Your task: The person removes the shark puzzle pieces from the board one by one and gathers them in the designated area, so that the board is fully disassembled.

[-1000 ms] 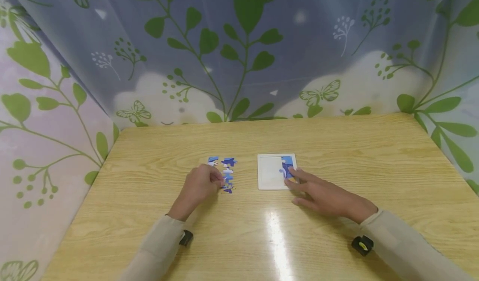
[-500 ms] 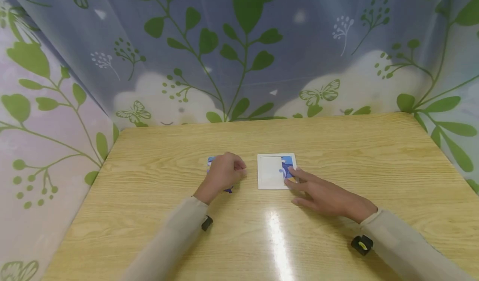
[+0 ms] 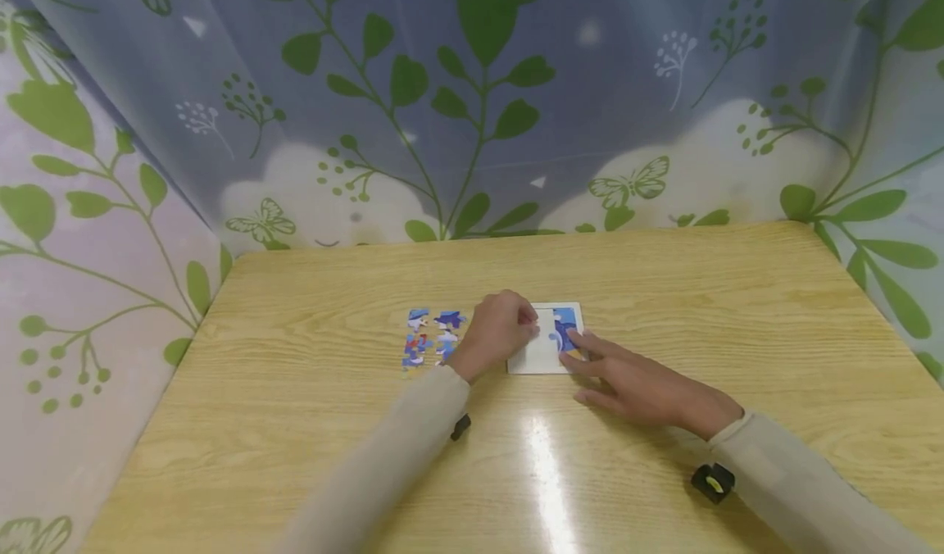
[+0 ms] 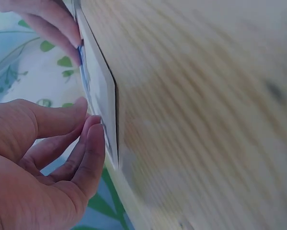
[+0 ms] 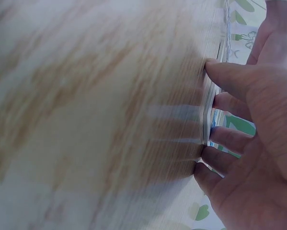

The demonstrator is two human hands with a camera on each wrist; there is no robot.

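A white puzzle tray (image 3: 522, 364) lies on the table, with joined blue puzzle pieces (image 3: 566, 320) along its right side. My left hand (image 3: 496, 334) is over the tray's left part, thumb and fingertips drawn together in a pinch on a puzzle piece that the fingers almost wholly hide. My right hand (image 3: 637, 386) rests at the tray's right edge, fingers extended, a couple of fingertips on the pieces there. In the right wrist view, fingers (image 5: 227, 139) touch the tray's side and the tabletop. Loose puzzle pieces (image 3: 416, 342) lie in two columns left of the tray, partly behind my left hand.
The wooden table (image 3: 332, 292) reaches back to a leaf-printed curtain (image 3: 472, 111), with more printed cloth at both sides. Black wrist devices (image 3: 713, 482) sit under both sleeves. A bright reflection crosses the table in front of the tray.
My left hand has moved right from the loose pieces to over the tray, uncovering the left column of pieces. The right hand has stayed at the tray's right edge.
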